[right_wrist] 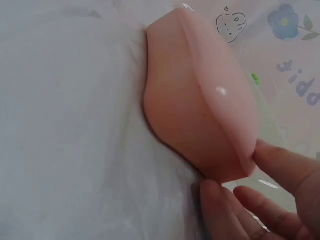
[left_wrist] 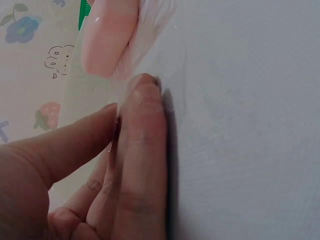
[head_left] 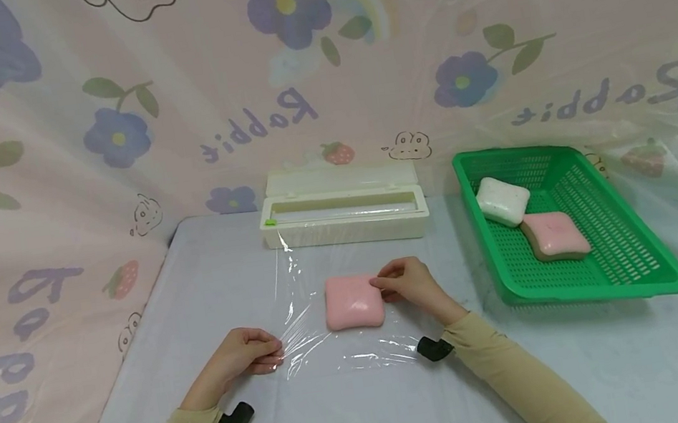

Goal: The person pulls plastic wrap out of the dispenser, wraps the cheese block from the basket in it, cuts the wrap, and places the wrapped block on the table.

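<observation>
A pink pillow-shaped bar of soap (head_left: pixel 354 302) lies on a sheet of clear cling film (head_left: pixel 307 352) that stretches from a white dispenser box (head_left: pixel 345 231). My left hand (head_left: pixel 243 355) pinches the film's left edge between thumb and fingers, low over the table; bunched creases run from there toward the soap. At the soap's far right corner my right hand (head_left: pixel 412 286) holds on, thumb (right_wrist: pixel 280 162) against the upper edge and fingers below. In the left wrist view the soap (left_wrist: pixel 107 40) shows beyond my left fingertips.
The dispenser's lid (head_left: pixel 341 179) stands raised at the back, and a small green slider (head_left: pixel 270 222) sits at its left end. On the right, a green basket (head_left: pixel 598 296) holds a white soap bar (head_left: pixel 503 201) and another pink one (head_left: pixel 555 235). Printed cloth hangs behind.
</observation>
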### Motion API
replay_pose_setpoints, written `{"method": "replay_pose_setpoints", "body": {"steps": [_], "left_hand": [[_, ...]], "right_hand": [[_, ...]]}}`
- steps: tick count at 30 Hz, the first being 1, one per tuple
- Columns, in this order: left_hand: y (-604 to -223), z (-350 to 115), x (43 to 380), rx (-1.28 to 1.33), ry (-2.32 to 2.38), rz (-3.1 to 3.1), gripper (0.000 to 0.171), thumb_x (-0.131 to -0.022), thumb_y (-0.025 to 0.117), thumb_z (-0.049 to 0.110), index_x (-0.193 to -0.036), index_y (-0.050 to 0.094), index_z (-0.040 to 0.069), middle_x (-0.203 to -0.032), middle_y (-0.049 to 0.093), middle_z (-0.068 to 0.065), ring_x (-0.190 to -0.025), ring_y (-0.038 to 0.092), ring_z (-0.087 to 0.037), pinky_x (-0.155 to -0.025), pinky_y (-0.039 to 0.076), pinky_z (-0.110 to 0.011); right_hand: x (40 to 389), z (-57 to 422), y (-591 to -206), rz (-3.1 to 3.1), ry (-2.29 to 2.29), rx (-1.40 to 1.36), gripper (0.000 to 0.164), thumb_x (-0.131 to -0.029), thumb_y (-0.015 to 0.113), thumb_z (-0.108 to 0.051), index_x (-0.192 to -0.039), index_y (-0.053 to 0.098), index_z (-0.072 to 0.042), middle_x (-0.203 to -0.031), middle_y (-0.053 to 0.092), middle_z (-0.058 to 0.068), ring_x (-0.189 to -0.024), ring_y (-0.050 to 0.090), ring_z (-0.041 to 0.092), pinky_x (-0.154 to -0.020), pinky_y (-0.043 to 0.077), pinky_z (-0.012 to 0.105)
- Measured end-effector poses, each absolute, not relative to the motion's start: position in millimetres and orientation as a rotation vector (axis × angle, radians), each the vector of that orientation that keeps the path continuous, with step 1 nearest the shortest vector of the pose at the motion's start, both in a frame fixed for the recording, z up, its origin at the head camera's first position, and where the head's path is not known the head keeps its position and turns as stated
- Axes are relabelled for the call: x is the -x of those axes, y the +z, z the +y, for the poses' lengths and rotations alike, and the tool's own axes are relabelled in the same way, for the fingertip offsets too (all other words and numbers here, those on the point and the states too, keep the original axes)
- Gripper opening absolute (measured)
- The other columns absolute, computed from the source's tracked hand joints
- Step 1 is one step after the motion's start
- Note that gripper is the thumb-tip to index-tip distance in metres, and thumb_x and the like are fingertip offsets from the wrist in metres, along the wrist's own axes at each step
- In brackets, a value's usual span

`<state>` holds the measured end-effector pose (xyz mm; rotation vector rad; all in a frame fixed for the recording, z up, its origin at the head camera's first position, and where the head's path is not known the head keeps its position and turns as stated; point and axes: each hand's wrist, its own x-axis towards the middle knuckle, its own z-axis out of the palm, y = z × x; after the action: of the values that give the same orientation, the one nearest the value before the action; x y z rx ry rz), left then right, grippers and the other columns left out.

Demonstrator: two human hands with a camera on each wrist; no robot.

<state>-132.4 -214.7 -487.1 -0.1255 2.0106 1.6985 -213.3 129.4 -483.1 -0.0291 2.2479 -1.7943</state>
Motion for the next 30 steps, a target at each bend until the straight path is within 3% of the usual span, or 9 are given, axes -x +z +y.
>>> {"method": "replay_pose_setpoints", "body": {"steps": [12,17,24,30], "left_hand": [[-486,-213,133,0.119,1.693,1.997,0.022,-0.091,0.066,0.008,-0.100,0.061,-0.011,-0.085,0.069,-0.013,-0.076,0.070,-0.023,-0.069,0.059,-0.035],[-484,-214,133,0.118,1.706,1.959,0.023,-0.091,0.065,0.010,-0.099,0.061,-0.011,-0.081,0.069,-0.012,-0.073,0.070,-0.022,-0.068,0.059,-0.033],[-485,-216,131,0.139,1.685,1.953,0.031,-0.092,0.065,0.021,-0.097,0.064,-0.010,-0.079,0.069,-0.011,-0.071,0.069,-0.021,-0.067,0.059,-0.032],[-484,-218,128,0.104,1.611,1.951,0.029,-0.089,0.070,0.021,-0.092,0.066,-0.008,-0.078,0.069,-0.012,-0.066,0.068,-0.018,-0.062,0.059,-0.029]], "right_hand": [[201,168,-477,2.049,-1.780,0.232,0.033,-0.096,0.060,-0.012,-0.116,0.057,0.014,-0.106,0.065,0.025,-0.091,0.067,0.028,-0.081,0.056,0.036],[184,197,-474,1.993,-1.708,0.314,0.036,-0.094,0.061,-0.009,-0.120,0.054,0.016,-0.109,0.064,0.028,-0.095,0.066,0.028,-0.084,0.055,0.036],[160,223,-481,1.975,-1.563,0.454,0.033,-0.091,0.066,-0.009,-0.116,0.061,0.011,-0.107,0.067,0.023,-0.094,0.066,0.019,-0.081,0.055,0.026],[150,234,-486,1.992,-1.498,0.648,0.029,-0.087,0.068,-0.002,-0.113,0.063,0.011,-0.104,0.067,0.023,-0.094,0.067,0.024,-0.080,0.054,0.025]]}}
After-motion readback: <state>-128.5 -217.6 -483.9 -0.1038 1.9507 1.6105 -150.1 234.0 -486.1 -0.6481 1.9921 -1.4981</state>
